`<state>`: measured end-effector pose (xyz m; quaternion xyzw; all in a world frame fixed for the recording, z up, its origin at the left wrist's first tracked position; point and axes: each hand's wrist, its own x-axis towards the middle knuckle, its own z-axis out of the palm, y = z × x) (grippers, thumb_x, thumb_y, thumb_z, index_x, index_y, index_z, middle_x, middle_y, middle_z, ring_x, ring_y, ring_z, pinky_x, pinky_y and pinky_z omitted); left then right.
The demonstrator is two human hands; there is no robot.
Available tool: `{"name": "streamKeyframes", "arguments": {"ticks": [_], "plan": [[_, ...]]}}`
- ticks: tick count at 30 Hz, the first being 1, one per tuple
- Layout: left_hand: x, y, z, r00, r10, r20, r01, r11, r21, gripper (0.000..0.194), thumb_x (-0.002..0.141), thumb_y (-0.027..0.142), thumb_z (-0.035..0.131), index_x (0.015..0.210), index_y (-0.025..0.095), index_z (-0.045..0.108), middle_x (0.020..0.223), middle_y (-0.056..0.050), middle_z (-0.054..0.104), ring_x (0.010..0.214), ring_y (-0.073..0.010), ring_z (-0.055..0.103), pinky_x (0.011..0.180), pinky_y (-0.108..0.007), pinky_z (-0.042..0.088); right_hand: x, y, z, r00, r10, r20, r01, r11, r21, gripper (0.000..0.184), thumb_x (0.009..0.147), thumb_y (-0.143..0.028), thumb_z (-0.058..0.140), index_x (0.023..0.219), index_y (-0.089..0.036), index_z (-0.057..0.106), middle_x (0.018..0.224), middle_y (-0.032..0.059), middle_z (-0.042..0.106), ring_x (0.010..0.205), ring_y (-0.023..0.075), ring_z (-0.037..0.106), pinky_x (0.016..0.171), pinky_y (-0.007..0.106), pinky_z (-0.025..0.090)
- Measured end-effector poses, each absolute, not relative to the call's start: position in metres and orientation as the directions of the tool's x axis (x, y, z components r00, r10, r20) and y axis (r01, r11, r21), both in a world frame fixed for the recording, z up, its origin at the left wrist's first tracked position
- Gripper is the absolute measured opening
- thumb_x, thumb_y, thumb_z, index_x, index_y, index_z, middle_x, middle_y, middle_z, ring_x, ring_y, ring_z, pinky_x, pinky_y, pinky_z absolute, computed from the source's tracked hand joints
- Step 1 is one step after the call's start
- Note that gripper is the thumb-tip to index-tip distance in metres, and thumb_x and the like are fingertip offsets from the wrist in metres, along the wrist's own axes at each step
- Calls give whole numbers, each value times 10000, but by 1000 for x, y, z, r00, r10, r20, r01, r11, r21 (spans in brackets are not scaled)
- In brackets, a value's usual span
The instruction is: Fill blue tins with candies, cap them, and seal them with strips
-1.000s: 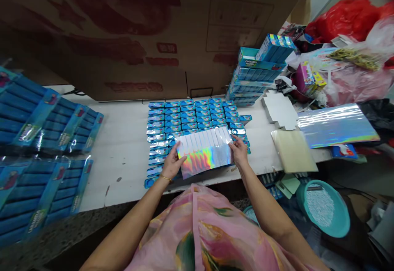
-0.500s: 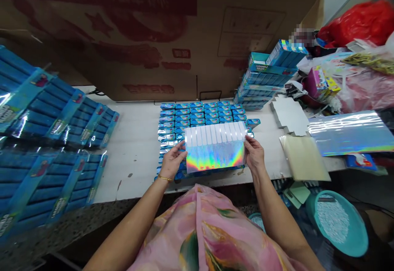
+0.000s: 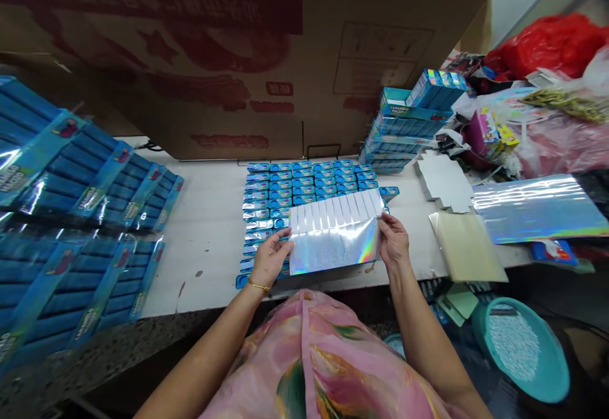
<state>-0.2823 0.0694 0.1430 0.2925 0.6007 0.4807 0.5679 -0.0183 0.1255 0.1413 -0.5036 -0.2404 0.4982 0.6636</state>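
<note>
Between my hands is a shiny holographic sheet (image 3: 335,241) with a row of white strips along its far half. My left hand (image 3: 270,255), with a gold bracelet at the wrist, pinches its left edge. On the right edge, my right hand (image 3: 394,238) grips it between thumb and fingers. The sheet is tilted slightly, its right side farther from me. Under and behind it stand rows of small blue boxes (image 3: 304,181) on the white table (image 3: 204,216); the sheet hides part of them.
Wrapped blue packs (image 3: 61,152) are stacked at left. A large cardboard box (image 3: 228,57) stands behind the table. At right are a stack of blue cartons (image 3: 404,127), white die-cut card (image 3: 445,178), cream sheets (image 3: 466,247), another holographic sheet (image 3: 542,206) and a teal basin (image 3: 523,349) of small white pieces.
The sheet has shifted slightly toward me and tilted, its rainbow glare shrinking to the right corner. Both hands keep hold of its edges.
</note>
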Motion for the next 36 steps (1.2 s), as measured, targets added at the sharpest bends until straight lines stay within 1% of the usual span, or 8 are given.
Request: {"name": "streamKeyframes", "arguments": {"ticks": [6, 14, 18, 22, 24, 27, 31, 36], "plan": [[-281, 76, 156, -59, 927, -371, -197, 354, 914, 547, 505, 289, 720, 1022, 154, 604, 1003, -63, 616, 872, -164, 552, 787, -299, 434, -14, 118, 145, 384, 897, -219, -421, -41, -906, 247, 472, -180, 731, 702, -180, 641, 700, -25, 641, 664, 81, 573, 676, 230, 462], [-290, 89, 165, -110, 991, -70, 181, 89, 979, 344, 591, 257, 662, 930, 201, 661, 822, -22, 635, 835, -176, 545, 824, -319, 406, -3, 112, 138, 400, 892, -211, -357, -60, -932, 253, 465, -207, 729, 692, -179, 621, 667, -21, 616, 639, 104, 562, 666, 280, 456], [-291, 89, 180, -109, 990, 85, 339, -44, 940, 215, 661, 242, 602, 860, 211, 678, 793, -31, 629, 789, -166, 548, 773, -290, 422, 5, 102, 158, 383, 923, 30, 103, -10, -995, 229, 593, -285, 672, 801, -193, 650, 800, 37, 618, 785, 177, 551, 733, 351, 434], [-285, 88, 197, -51, 976, 214, 446, -169, 879, 167, 723, 230, 542, 825, 202, 671, 790, -40, 620, 764, -154, 552, 730, -270, 426, -33, 98, 199, 6, 918, 398, 702, 279, -656, 383, 639, -337, 663, 1013, -271, 604, 1196, 60, 486, 1134, 262, 383, 949, 419, 280], [-281, 87, 204, 0, 965, 263, 474, -231, 850, 168, 738, 221, 527, 829, 204, 667, 770, -39, 608, 749, -149, 548, 710, -263, 426, -64, 104, 213, -348, 863, 367, 713, 498, -494, 443, 665, -361, 646, 1090, -277, 552, 1232, 51, 470, 1157, 261, 369, 979, 436, 223], [-280, 85, 214, 44, 950, 309, 519, -286, 805, 167, 732, 227, 542, 846, 219, 664, 782, -39, 587, 763, -150, 536, 726, -272, 424, -99, 117, 217, -607, 747, 270, 642, 662, -387, 299, 773, -293, 545, 1064, -226, 562, 1093, 57, 584, 1013, 202, 502, 903, 359, 318], [-282, 86, 226, 7, 951, 309, 517, -268, 813, 174, 635, 283, 648, 801, 238, 676, 905, -49, 598, 885, -192, 530, 835, -332, 403, -114, 127, 213, -662, 721, 202, 636, 684, -357, 185, 830, -230, 462, 910, -204, 626, 847, 42, 668, 778, 148, 587, 694, 249, 391], [-288, 89, 230, -10, 993, 117, 343, -106, 933, 114, 678, 287, 603, 726, 231, 689, 719, -22, 665, 706, -172, 587, 726, -292, 454, -95, 130, 215, -657, 737, 155, 598, 636, -487, 173, 805, -219, 497, 887, -239, 647, 806, 3, 680, 689, 118, 599, 595, 199, 375]]}}
